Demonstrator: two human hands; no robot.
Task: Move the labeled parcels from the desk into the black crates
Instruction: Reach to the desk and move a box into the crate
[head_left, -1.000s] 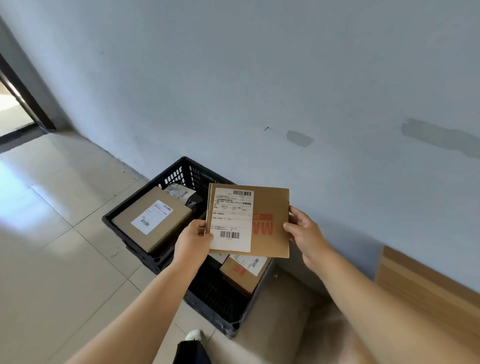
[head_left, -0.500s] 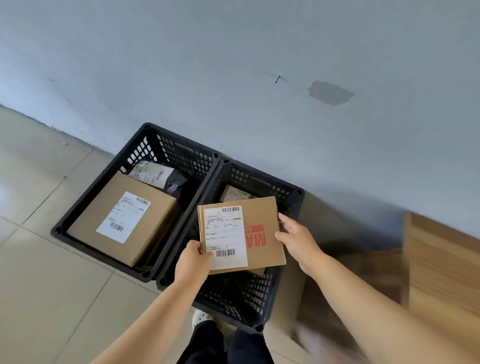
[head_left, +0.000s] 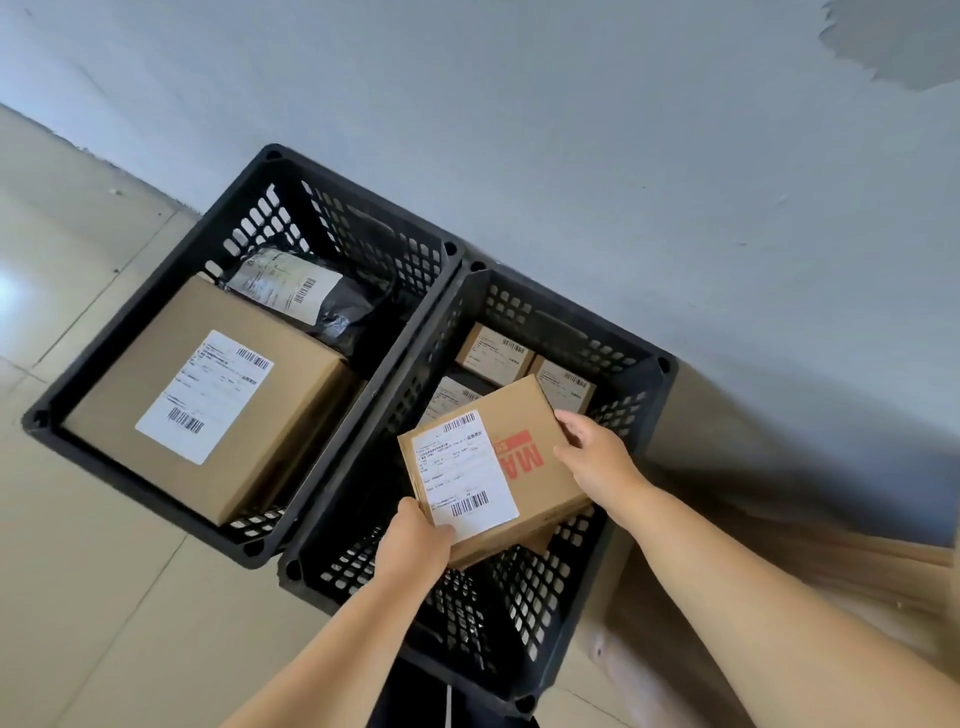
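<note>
Tiled floor, two parcel-filled black crates

On the parcel I hold, red letters "MA" show beside its white label; the label's print is too small to read.

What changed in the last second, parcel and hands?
The flat cardboard parcel has come down from in front of the wall to just over the right black crate, tilting flatter. Left hand and right hand still grip its opposite edges; nothing released. The left black crate and its parcels are unchanged.
</note>
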